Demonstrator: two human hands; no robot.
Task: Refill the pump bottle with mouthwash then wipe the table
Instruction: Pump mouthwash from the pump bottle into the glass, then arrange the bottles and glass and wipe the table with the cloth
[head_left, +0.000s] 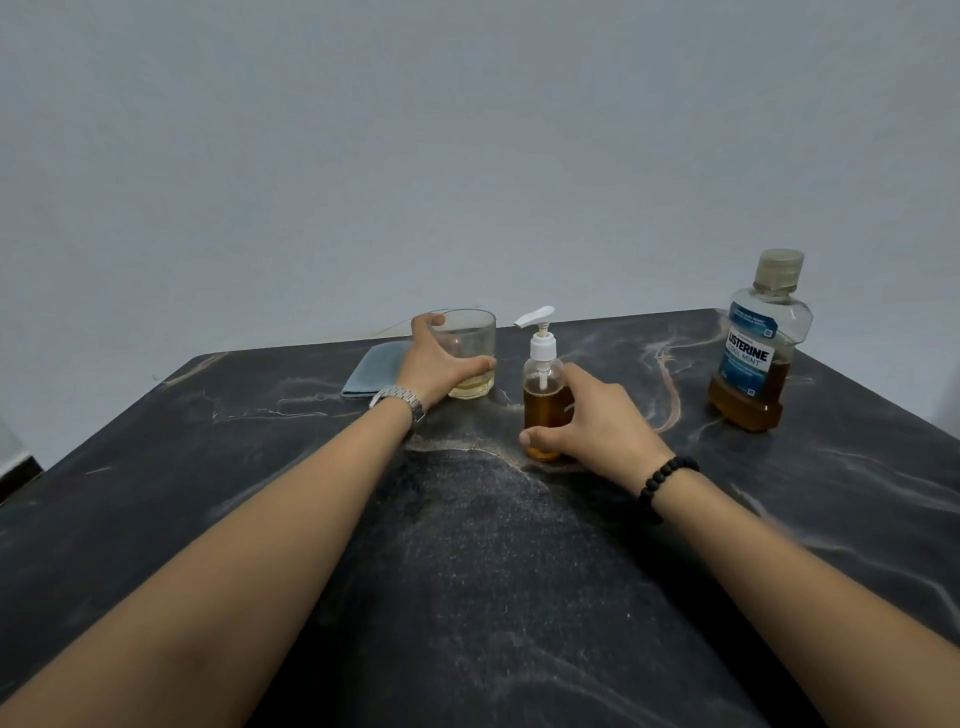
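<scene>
A person's right hand (597, 421) grips the capped pump bottle (543, 400) mid-table (208, 493) while the left hand (436, 366) holds the glass (467, 353) just left of it; careless handling could topple either, spilling mouthwash.

Dark marbled table (519, 597), pale wall behind. Left hand (434, 364) wraps a clear glass (467, 353) – thumb round its front, a little pale yellow liquid at the bottom. Right hand (592, 421) grips the pump bottle (543, 400), upright, white pump on, amber liquid about two-thirds up. Folded blue-grey cloth (374, 369) lies just left of the glass. Mouthwash bottle (758, 343) stands well right, capped, amber liquid low – perhaps a third full. Metal watch (400, 400) on the left wrist, black bead bracelet (665, 483) on the right.
</scene>
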